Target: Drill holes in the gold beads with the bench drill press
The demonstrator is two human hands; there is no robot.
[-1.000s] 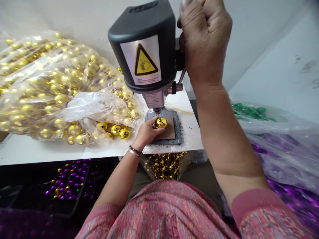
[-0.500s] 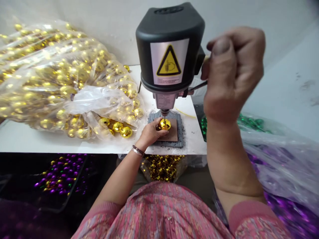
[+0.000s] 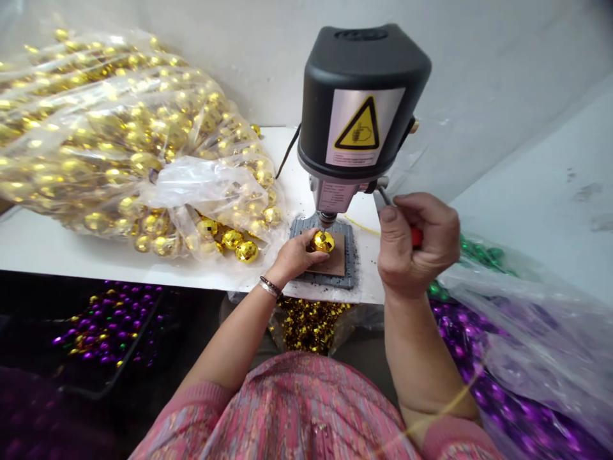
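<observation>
My left hand [image 3: 295,257] grips a shiny gold faceted ball [image 3: 323,241] between thumb and fingers. The ball rests on a brown board [image 3: 331,260] on the grey base [image 3: 348,281] of a bench drill press [image 3: 366,102], directly under its chuck [image 3: 327,218]. Whether the bit is inside the ball is too small to tell. My right hand [image 3: 417,246] is closed around the drill press's feed lever [image 3: 384,195], a metal rod; a bit of its red grip shows between the fingers.
A clear plastic bag of gold balls [image 3: 119,147] covers the table's left side, with loose gold balls [image 3: 246,251] at its edge. Gold pieces [image 3: 311,326] lie in a bag below the table edge. Purple beads [image 3: 479,377] under plastic are at right, mixed beads [image 3: 110,319] at lower left.
My right hand has come down from beside the motor housing to a lower place, on the feed lever. The view has shifted a little. My left hand still holds the ball under the chuck.
</observation>
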